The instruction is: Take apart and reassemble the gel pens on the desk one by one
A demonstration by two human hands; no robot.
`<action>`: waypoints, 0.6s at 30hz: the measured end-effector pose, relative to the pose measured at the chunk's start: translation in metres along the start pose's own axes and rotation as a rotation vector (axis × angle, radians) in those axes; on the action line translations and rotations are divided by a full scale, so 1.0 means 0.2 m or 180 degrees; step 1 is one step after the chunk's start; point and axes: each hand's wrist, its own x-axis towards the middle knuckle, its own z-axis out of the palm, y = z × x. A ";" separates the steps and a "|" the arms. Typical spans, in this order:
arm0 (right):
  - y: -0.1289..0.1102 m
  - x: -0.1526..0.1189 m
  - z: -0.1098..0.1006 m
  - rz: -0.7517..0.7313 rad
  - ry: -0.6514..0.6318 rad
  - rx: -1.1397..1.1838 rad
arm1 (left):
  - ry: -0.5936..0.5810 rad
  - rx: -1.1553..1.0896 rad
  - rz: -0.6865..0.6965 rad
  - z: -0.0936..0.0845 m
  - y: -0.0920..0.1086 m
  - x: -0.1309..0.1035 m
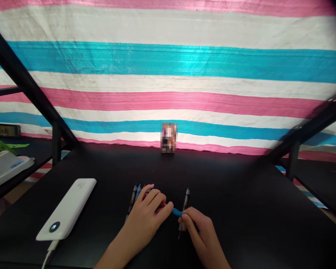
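Between my two hands is a blue pen (176, 212), with a bit of red at its left end. My right hand (197, 226) pinches its right end. My left hand (149, 211) has its thumb at the other end, while its fingers lie over a row of pens; whether it grips the blue pen is unclear. A dark clear-barrelled pen (134, 192) and a blue-tipped pen (139, 189) show beside the left fingers, with a red one partly hidden. Another clear pen (186, 196) lies upright in view, partly behind my right hand.
On the black table (226, 183), a white power bank (68, 209) with a cable (49, 254) lies at the left. A small blurred card (168, 138) stands at the back edge. Black frame bars flank the table; a striped sheet (168, 59) hangs behind.
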 end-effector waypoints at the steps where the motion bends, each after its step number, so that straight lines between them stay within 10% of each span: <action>1: 0.01 0.00 0.01 -0.0024 0.0036 0.0006 | -0.0028 -0.0005 -0.0027 -0.01 0.00 0.00; 12: 0.05 0.01 0.04 -0.0699 0.0682 -0.0179 | -0.0489 -0.0484 -0.0412 0.01 0.01 -0.04; 18: 0.03 0.02 -0.01 0.0181 0.0471 0.0290 | 0.0214 -0.1461 -0.1194 -0.05 -0.03 -0.09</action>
